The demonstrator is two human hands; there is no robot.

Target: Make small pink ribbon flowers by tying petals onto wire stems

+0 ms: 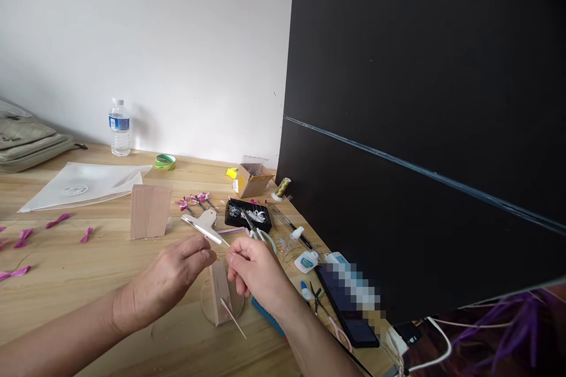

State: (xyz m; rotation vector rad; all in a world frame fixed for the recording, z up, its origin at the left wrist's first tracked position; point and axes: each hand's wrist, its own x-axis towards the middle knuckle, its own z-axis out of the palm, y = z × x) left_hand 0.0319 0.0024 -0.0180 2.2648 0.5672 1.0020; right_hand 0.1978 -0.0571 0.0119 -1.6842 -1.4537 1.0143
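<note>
My left hand (pixel 174 274) is closed in a pinch above the table, with the fingertips turned toward the other hand. Whatever it holds is too small or hidden to make out. Close beside it, my right hand (pixel 256 271) has thumb and forefinger pressed together on a thin pale stick (pixel 225 242), whose short end shows at the fingertips. Just beyond both hands is a wide metal bulldog clip (pixel 204 226). Below them a narrow wooden block (pixel 219 283) lies across a clear round disc (pixel 206 300), and a cotton swab (pixel 234 319) rests over its lower part.
A larger wooden block (pixel 150 212) stands to the left, near pink ribbon bows (pixel 58 220). Scissors (pixel 259 230) lie on a black tray (pixel 234 212). Glue bottles (pixel 306 261), a phone (pixel 347 306) and pink-handled scissors (pixel 339 333) line the right, beside a black panel (pixel 398 129).
</note>
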